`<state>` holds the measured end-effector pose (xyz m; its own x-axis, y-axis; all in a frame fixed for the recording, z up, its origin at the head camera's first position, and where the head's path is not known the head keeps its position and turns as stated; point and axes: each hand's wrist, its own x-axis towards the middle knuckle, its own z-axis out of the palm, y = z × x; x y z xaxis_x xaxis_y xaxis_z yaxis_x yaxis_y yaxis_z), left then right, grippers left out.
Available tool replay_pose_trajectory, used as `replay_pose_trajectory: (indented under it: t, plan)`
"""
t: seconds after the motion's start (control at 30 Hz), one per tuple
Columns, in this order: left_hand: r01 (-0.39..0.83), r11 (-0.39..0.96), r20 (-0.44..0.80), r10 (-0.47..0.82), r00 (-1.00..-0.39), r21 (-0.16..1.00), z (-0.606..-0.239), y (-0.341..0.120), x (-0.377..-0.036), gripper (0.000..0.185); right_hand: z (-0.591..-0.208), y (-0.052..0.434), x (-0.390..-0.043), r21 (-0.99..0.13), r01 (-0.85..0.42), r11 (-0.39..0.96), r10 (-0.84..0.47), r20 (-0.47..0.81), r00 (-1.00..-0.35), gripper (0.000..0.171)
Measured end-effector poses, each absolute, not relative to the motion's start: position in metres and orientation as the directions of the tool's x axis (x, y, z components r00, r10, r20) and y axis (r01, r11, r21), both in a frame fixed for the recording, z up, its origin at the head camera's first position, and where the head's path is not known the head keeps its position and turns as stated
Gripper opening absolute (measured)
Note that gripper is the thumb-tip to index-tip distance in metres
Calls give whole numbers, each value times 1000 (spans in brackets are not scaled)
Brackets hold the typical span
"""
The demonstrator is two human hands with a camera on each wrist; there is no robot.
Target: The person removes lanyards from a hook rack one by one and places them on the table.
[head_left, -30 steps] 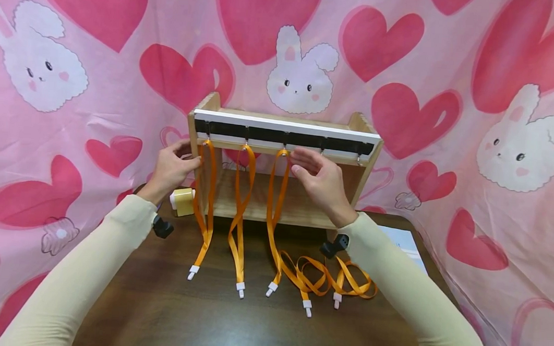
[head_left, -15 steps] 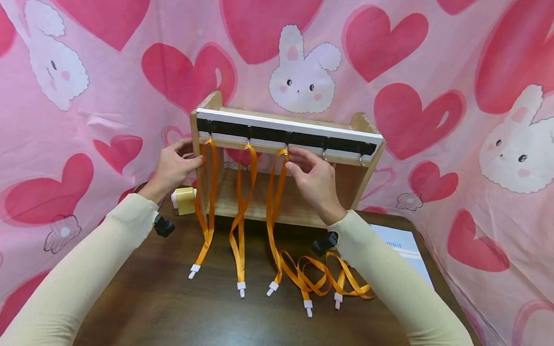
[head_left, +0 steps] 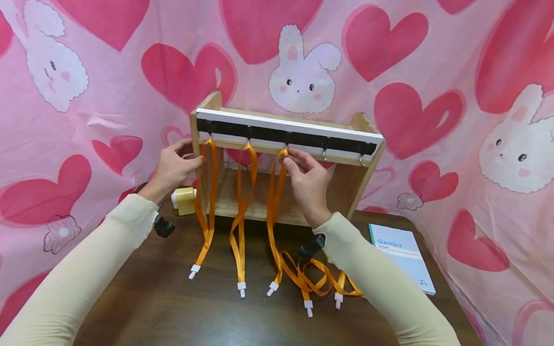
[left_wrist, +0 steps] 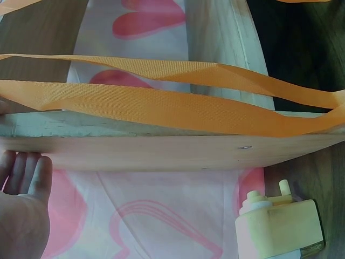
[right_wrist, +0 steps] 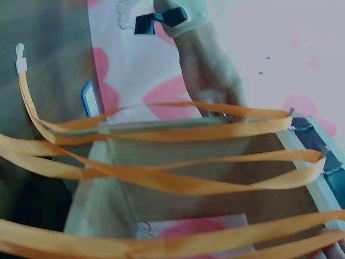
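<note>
Right hand: right hand (head_left: 305,179) raised to the front rail of the wooden rack (head_left: 351,185); thumb and forefinger pinch the top loop of the third orange lanyard (head_left: 275,204), right at its hook, remaining fingers curled.
Left hand: left hand (head_left: 171,168) lies against the rack's left side panel, fingers slightly bent around the panel's edge; nothing else in it. Left wrist view shows the fingers (left_wrist: 27,172) fairly straight beside the board.
Third lanyard: hangs from the middle hook of the black hook strip (head_left: 285,137); falls in front of the rack, white clip end on the table (head_left: 203,320) near the front of the rack.
Other hung lanyards: first lanyard (head_left: 206,206) on the leftmost hook, second lanyard (head_left: 242,213) on the next; both hang straight, white ends resting on the table.
Loose lanyards: tangled orange pile (head_left: 323,282) flat on the table, just right of the third lanyard's end, partly under the right sleeve.
Free hooks: the two right-hand hooks (head_left: 343,155) carry nothing.
Rack position: stands at the table's far edge, against the pink heart-and-rabbit cloth (head_left: 497,101).
Beside rack: yellow and white block (head_left: 183,200) at the rack's left foot, touching or just beside it.
Right edge of table: booklet (head_left: 401,255) with teal header, well apart from the rack.
</note>
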<state>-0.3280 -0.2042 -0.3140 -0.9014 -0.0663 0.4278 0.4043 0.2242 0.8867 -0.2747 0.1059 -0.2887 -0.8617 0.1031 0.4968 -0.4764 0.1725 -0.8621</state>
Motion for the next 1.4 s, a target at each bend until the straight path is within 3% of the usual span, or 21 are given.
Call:
replay_pose_trajectory:
  t: [0.5,0.8,1.4]
  plan:
    - [398,260,427,-64,-902,880,-311,-203,-322,55,-297,82,-271,-873,-446,196,131,474,-871,33]
    - [393,269,423,-61,-904,879,-310,-204,-320,55,-292,76,-274,-919,-387,78,86,393,-916,27]
    - [354,307,388,-55,-920,883,-310,-204,-318,55,-295,100,-270,-924,-378,58,39,380,-924,25]
